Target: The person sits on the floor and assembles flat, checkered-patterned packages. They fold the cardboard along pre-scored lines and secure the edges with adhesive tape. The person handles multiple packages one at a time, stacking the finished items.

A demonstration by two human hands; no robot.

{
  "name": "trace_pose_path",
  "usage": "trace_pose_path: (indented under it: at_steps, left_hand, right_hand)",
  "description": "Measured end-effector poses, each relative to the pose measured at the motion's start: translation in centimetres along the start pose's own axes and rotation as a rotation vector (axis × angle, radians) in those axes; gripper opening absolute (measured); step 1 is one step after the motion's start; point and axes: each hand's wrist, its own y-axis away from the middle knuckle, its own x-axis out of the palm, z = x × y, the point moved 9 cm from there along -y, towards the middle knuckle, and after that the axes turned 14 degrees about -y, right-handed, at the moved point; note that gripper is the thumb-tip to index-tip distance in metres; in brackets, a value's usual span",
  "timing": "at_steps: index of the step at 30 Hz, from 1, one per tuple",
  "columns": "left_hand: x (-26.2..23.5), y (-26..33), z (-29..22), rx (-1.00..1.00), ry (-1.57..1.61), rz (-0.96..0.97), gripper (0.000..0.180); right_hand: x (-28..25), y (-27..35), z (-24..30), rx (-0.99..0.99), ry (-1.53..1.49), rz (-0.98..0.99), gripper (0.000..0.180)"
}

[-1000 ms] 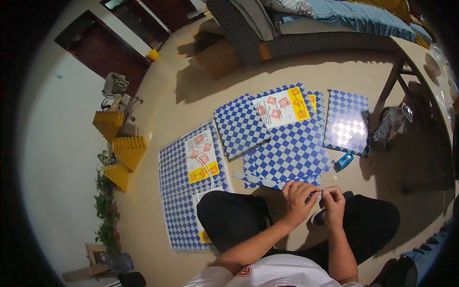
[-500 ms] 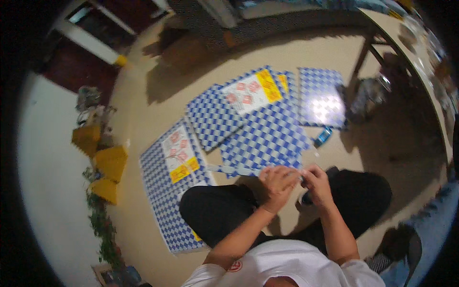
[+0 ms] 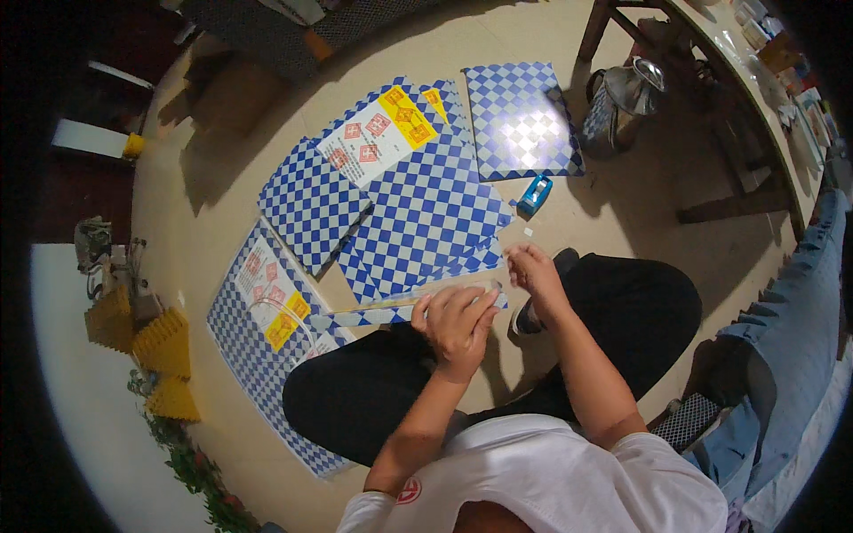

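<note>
I sit cross-legged on a tan floor. My left hand (image 3: 458, 322) grips a long narrow blue-and-white checkered strip (image 3: 373, 309) that lies across my knee and reaches left. My right hand (image 3: 533, 269) pinches the strip's right end, where a clear band shows; the two hands are a little apart. Just beyond my hands, several blue-and-white checkered sheets (image 3: 435, 213) lie overlapping on the floor, some with white and yellow labels. A small blue tape dispenser (image 3: 535, 194) stands past my right hand.
Another checkered sheet (image 3: 258, 320) lies at my left. A metal kettle (image 3: 633, 84) stands by a wooden table leg (image 3: 593, 27) at the far right. A person in jeans (image 3: 791, 311) sits to my right. Yellow folded shapes (image 3: 164, 342) and plants line the left wall.
My hands have drawn apart along the strip, the right hand moving right and away. The view has swung, so the sheets sit higher and larger in the picture.
</note>
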Motion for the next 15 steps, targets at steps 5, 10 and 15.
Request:
trace_pose_path:
  at_steps: [5, 10, 15]
  left_hand:
    - [0.8, -0.2, -0.1, 0.003, -0.004, 0.062, 0.018]
    - [1.2, 0.3, 0.1, 0.001, -0.023, 0.081, 0.016]
    - [1.8, 0.3, 0.1, 0.041, -0.079, 0.13, 0.015]
  right_hand:
    - [-9.5, -11.5, -4.7, -0.097, -0.274, -0.372, 0.033]
    - [-13.3, -18.9, -4.2, -0.114, -0.008, -0.555, 0.045]
    - [-15.8, -22.9, -4.3, -0.067, -0.021, -0.604, 0.034]
